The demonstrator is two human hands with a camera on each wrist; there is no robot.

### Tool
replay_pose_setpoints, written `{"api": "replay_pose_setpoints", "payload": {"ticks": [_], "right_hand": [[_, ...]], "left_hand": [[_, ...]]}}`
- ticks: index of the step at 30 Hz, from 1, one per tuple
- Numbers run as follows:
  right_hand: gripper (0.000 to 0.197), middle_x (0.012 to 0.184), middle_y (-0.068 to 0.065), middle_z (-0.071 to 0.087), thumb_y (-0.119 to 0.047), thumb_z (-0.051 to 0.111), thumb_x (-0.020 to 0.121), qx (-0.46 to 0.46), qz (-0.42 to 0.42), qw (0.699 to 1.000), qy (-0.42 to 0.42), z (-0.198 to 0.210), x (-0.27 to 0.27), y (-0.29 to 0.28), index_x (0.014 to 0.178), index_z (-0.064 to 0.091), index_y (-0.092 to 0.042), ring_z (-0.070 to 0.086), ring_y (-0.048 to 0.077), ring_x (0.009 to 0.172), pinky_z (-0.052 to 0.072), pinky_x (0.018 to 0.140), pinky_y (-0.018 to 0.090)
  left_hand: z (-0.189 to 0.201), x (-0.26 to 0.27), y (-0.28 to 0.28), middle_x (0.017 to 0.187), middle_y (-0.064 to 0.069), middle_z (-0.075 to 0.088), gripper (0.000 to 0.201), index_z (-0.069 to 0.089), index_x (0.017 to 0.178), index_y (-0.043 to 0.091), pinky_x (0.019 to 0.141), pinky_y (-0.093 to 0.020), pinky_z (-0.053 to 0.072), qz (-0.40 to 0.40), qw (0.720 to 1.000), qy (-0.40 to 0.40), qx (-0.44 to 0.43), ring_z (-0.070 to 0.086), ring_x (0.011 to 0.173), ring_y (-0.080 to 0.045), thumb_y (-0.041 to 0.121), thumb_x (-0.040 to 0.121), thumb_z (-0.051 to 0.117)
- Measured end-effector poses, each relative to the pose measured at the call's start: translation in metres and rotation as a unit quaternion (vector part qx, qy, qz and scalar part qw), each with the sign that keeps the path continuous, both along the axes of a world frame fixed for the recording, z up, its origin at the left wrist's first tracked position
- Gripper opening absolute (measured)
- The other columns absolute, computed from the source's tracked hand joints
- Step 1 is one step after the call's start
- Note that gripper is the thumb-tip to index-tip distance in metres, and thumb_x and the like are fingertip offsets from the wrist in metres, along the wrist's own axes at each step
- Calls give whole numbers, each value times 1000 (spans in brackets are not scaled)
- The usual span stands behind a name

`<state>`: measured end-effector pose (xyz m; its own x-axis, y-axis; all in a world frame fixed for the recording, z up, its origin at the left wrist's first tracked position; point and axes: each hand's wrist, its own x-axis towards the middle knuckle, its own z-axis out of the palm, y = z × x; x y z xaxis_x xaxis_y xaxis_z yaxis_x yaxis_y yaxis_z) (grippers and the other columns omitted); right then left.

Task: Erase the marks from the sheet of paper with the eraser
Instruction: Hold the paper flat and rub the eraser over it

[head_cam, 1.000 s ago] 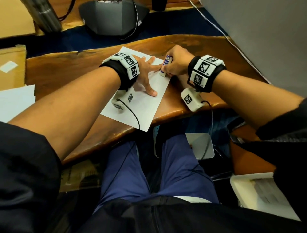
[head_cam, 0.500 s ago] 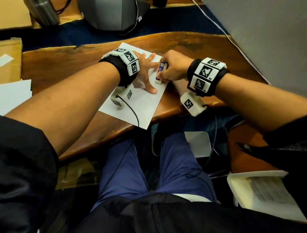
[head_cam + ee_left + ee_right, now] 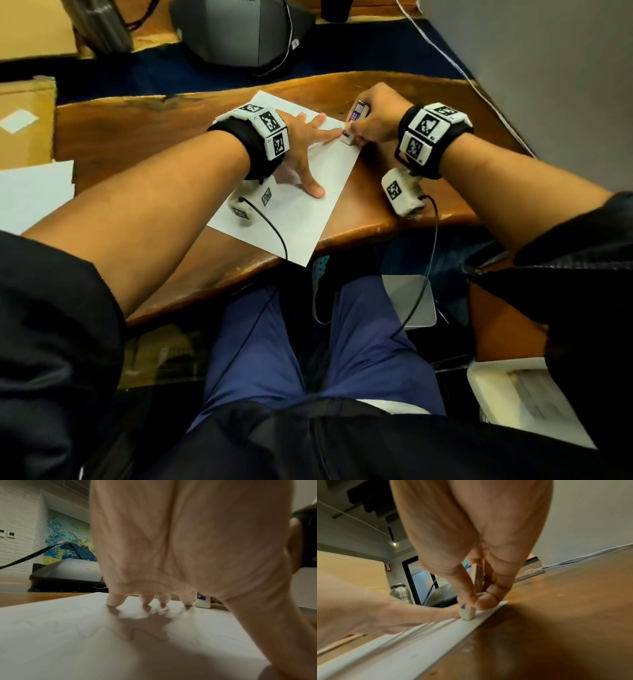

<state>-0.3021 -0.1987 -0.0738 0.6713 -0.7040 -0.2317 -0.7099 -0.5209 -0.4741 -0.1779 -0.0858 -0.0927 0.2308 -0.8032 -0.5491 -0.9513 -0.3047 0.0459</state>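
- The sheet of paper [image 3: 301,205] is lain skewed on the wooden worktop [image 3: 144,137], its near corner overhanging the worktop's front edge at 6 o'clock.
- The left hand [image 3: 301,150] is pressed flat on the sheet, fingers spread and straight; faint pencil marks [image 3: 106,630] are seen under the palm.
- The eraser [image 3: 352,123] is pinched upright by the right hand [image 3: 376,116], its tip set on the sheet's right edge at 1 o'clock, just beside the left fingertips [image 3: 334,137].
- Bare worktop is left at 3 o'clock; a grey device [image 3: 239,31] is stood beyond at 12 o'clock.

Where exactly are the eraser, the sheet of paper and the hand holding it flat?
eraser [image 3: 352,128], head view, its sleeve's middle.
sheet of paper [image 3: 301,219], head view, bare near part.
left hand [image 3: 301,150], head view, its back.
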Motion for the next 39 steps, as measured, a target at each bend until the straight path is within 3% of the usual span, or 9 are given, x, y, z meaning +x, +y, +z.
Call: {"api": "replay_pose_setpoints", "payload": {"ticks": [4, 8, 14, 18, 23, 26, 30, 37, 39], "right_hand": [[23, 103, 9, 71, -14, 68, 92, 12, 30, 999, 32, -1, -13, -5, 114, 66, -8, 68, 16, 82, 49, 61, 19], [22, 97, 6, 71, -21, 74, 88, -1, 89, 991, 97, 3, -27, -5, 107, 70, -10, 65, 14, 75, 45, 57, 21], [26, 102, 6, 69, -23, 73, 88, -44, 139, 988, 47, 4, -20, 6, 111, 68, -11, 65, 19, 87, 52, 73, 28], [19, 98, 6, 72, -23, 72, 89, -26, 168, 983, 74, 0, -14, 12, 105, 67, -13, 67, 15, 79, 52, 66, 24], [28, 102, 4, 69, -20, 74, 87, -50, 173, 981, 77, 4, 1, 22, 113, 69, -11, 65, 19, 87, 51, 70, 26], [27, 100, 3, 70, -20, 74, 87, -27, 160, 986, 37, 2, 18, 29, 112, 69, -12, 66, 14, 81, 50, 63, 21], [28, 101, 5, 72, -24, 75, 86, 22, 101, 995, 7, -3, 34, 31, 111, 70, -11, 70, 16, 84, 58, 76, 28], [24, 96, 5, 72, -23, 74, 86, 23, 176, 983, 39, -10, 30, 47, 107, 72, -11, 68, 17, 86, 58, 84, 31], [23, 95, 7, 74, -20, 75, 86, 55, 169, 984, 33, -10, 31, 45, 106, 72, -10, 69, 15, 79, 59, 80, 29]], "left_hand": [[3, 7, 6, 164, 7, -7, 133, -3, 154, 42, 118, -56, 9, -14, 999, 3, -34, -1, 151, -22, 54, 57, 87], [7, 25, 17, 164, 5, -5, 129, 5, 155, 41, 120, -54, 11, -24, 997, -14, -71, 1, 151, -24, 44, 58, 90], [7, 46, 31, 163, 1, 16, 104, 27, 153, 33, 120, -44, 16, 4, 996, -19, -83, 19, 147, -27, 33, 68, 87], [6, 43, 34, 157, 0, 32, 92, 37, 150, 25, 116, -45, 25, 24, 995, -9, -92, 30, 142, -27, 43, 72, 83], [-7, 32, 32, 163, 3, 13, 112, 22, 154, 32, 120, -46, 14, 43, 994, 13, -98, 14, 149, -25, 58, 64, 82], [-8, 34, 33, 165, 6, 3, 116, 14, 154, 40, 120, -45, 9, 53, 995, 23, -83, 7, 150, -24, 63, 62, 79], [-10, 37, 35, 164, 7, -11, 124, -1, 152, 47, 119, -49, 4, 44, 998, 12, -44, -7, 151, -20, 70, 58, 77], [-11, 36, 30, 163, 5, -16, 124, 4, 153, 47, 118, -55, 3, 33, 999, 2, -25, -10, 150, -23, 74, 54, 74], [-11, 37, 30, 163, 5, -16, 124, 3, 152, 49, 118, -56, 4, 32, 999, 5, -24, -10, 150, -24, 74, 53, 74]]}}
